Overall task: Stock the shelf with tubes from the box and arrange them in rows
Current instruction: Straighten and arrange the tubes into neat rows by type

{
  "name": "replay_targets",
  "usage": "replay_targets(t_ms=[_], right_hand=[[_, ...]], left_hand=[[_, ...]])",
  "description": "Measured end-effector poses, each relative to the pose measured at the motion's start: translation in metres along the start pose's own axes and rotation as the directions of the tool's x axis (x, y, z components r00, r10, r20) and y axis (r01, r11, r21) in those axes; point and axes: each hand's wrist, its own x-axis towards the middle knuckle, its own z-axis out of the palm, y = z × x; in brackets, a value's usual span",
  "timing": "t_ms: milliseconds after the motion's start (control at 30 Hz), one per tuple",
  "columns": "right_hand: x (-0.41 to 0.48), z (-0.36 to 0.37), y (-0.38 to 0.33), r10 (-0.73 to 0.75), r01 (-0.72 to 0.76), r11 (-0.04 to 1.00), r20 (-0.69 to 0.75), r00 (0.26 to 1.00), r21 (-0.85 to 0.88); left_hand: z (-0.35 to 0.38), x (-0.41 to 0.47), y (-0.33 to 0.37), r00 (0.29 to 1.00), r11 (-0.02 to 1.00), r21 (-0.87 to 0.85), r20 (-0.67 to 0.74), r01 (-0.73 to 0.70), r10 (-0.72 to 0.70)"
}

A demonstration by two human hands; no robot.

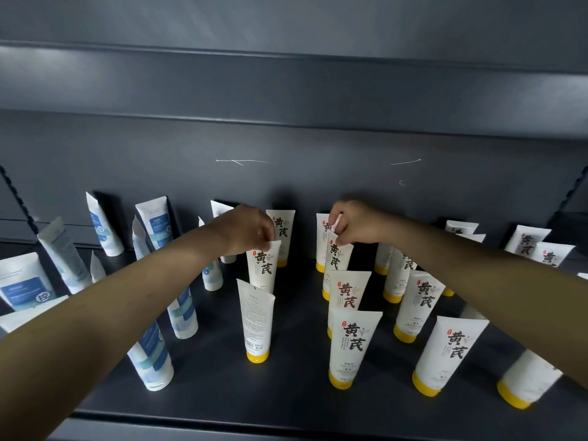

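Shelf [302, 329] looked nearly stocked, rows ragged.
Left hand [248, 232] pinched one tube [264, 268] by its top, right hand [356, 224] pinched another tube [335, 262], centre frame.

This looked like a shop. A dark grey metal shelf [299, 361] with a matching back panel [318, 148] and notched uprights [16, 195] at its sides carried many identical packaged goods: yellow-capped tubes [354, 345] printed with large black characters, standing on their caps in rows, and blue-and-white tubes [159, 230] grouped at the left.
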Motion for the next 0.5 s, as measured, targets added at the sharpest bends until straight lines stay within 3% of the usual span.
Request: replay_targets(t_ms=[200, 500], right_hand=[[-0.003, -0.004, 0.000, 0.090, -0.093, 0.995, 0.062, 0.994, 0.047], [-0.003, -0.004, 0.010, -0.083, 0.077, 0.990, -0.049, 0.995, -0.115]], left_hand=[[0.001, -0.002, 0.000, 0.999, 0.999, -0.016, 0.006, 0.036, -0.036], [-0.001, -0.002, -0.002, 0.998, 0.998, 0.009, 0.030, 0.057, -0.058]])
